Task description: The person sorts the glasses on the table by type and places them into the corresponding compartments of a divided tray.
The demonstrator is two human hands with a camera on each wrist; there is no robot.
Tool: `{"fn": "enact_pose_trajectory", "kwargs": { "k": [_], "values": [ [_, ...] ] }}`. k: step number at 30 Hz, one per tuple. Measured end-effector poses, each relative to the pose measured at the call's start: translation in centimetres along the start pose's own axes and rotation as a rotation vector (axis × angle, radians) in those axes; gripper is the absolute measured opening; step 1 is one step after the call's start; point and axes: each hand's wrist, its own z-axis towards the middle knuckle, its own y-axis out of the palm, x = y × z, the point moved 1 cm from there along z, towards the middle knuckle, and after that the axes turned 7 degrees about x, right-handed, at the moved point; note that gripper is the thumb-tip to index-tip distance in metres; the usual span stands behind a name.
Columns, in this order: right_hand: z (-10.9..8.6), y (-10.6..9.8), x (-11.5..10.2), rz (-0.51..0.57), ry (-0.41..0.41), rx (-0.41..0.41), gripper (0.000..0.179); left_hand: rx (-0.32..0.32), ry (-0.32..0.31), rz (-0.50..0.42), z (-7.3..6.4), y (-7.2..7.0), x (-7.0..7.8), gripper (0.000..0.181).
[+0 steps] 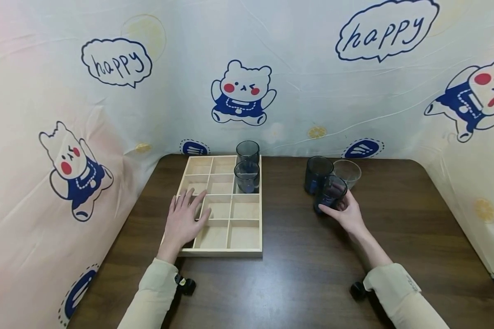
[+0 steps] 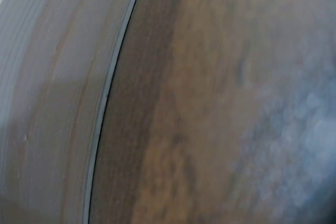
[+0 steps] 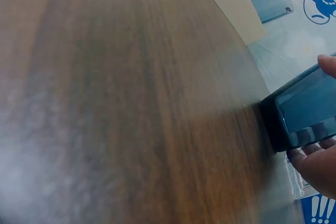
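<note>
My right hand [image 1: 350, 214] holds a dark blue-grey glass [image 1: 326, 198] between thumb and fingers, on the right half of the table. In the right wrist view the thumb and fingertips grip opposite sides of that glass [image 3: 304, 108]. Just behind it are another dark glass [image 1: 315, 171] and a clear glass [image 1: 350, 170]. My left hand [image 1: 184, 221] rests with spread fingers over the left side of a wooden compartment box [image 1: 230, 252]. Two tinted glasses, a front one [image 1: 247, 179] and a back one [image 1: 248, 148], stand in the box's right column, in the two rear compartments.
The brown table [image 1: 288, 283] ends at a printed cloth [image 1: 296, 91] that hangs behind and at both sides. The box's thin dividers separate several compartments. The left wrist view shows only the box's outer wall [image 2: 52, 103] and tabletop [image 2: 210, 103].
</note>
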Motion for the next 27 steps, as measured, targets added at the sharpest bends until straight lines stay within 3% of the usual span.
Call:
{"fn": "enact_pose_trajectory", "kwargs": {
  "k": [11, 27],
  "values": [
    [0.2, 0.3, -0.2, 0.1, 0.001, 0.0, 0.075, 0.0, -0.001, -0.003, 0.1, -0.1, 0.0, 0.068],
    [-1.5, 1.3, -1.9, 0.186, 0.077, -0.133, 0.068, 0.021, -0.001, -0.003, -0.6, -0.1, 0.2, 0.068]
  ]
}}
